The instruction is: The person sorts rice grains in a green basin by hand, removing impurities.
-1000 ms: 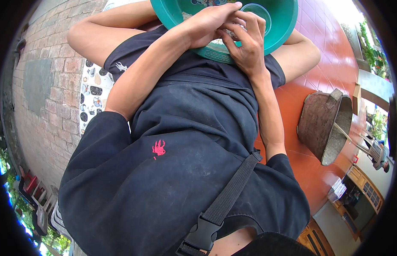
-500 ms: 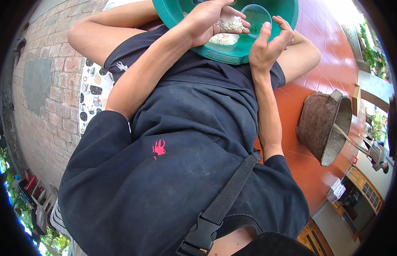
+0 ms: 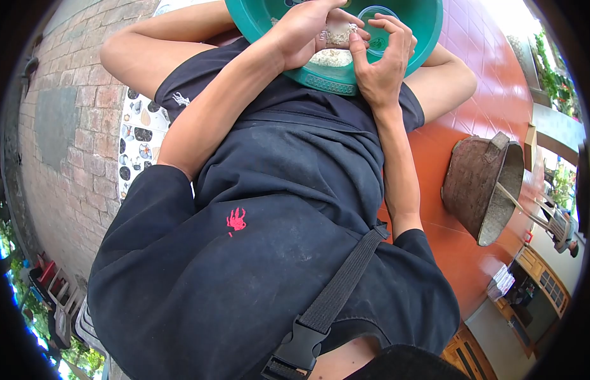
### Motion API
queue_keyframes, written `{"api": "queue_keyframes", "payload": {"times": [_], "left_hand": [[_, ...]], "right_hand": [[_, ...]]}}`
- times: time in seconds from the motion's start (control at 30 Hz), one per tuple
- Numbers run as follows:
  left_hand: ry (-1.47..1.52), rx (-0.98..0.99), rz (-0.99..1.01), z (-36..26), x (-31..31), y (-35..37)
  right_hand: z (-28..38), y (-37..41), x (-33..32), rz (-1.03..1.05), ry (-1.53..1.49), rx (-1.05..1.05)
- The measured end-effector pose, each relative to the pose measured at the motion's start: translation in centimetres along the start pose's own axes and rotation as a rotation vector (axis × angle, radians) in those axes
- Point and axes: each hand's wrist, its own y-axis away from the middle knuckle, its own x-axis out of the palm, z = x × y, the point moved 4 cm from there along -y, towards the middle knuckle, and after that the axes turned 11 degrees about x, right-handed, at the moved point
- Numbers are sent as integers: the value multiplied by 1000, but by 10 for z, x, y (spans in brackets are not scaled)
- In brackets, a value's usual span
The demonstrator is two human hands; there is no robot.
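Note:
In the green basin [image 3: 428,38] across my lap, my left hand [image 3: 301,35] is cupped palm up, holding pale grains [image 3: 337,38] that look like rice. My right hand [image 3: 385,63] is beside it, fingers bent and apart, with the thumb tip at the edge of the held grains. Whether a grain is between its fingertips is too small to see. A clear round plastic container [image 3: 378,11] stands in the basin behind my right hand, partly covered by it. Below my left hand, a heap of the same grains [image 3: 331,58] lies on the basin's near side.
A large weathered tub [image 3: 475,183] with a stick in it stands on the red tiled floor [image 3: 434,158] to my right. Brick paving [image 3: 86,126] and a pebble-patterned strip [image 3: 141,133] lie to my left. A plastic chair [image 3: 557,221] is farther off on the right.
My right hand has moved left toward my left palm, its thumb reaching the grains and its fingers bending. My left hand stays nearly in place with its grains.

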Motion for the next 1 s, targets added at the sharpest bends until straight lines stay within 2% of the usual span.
{"api": "queue_keyframes", "payload": {"times": [0.1, 0.33, 0.5, 0.73, 0.8, 1.0], "left_hand": [[25, 5, 37, 4, -2, -3], [-20, 18, -9, 6, -4, -2], [-69, 52, 86, 12, -7, -6], [-64, 45, 15, 13, -7, -6], [-11, 41, 83, 14, -6, -7], [14, 24, 94, 14, -6, -9]], "right_hand": [[-2, 0, -1, -16, -74, -24], [7, 2, 2, 47, 39, -46], [7, 3, 4, 80, 74, -53], [5, 1, 3, 45, -15, -51], [5, 0, 2, 29, -50, -58], [0, 0, -3, -15, -154, 3]]}}
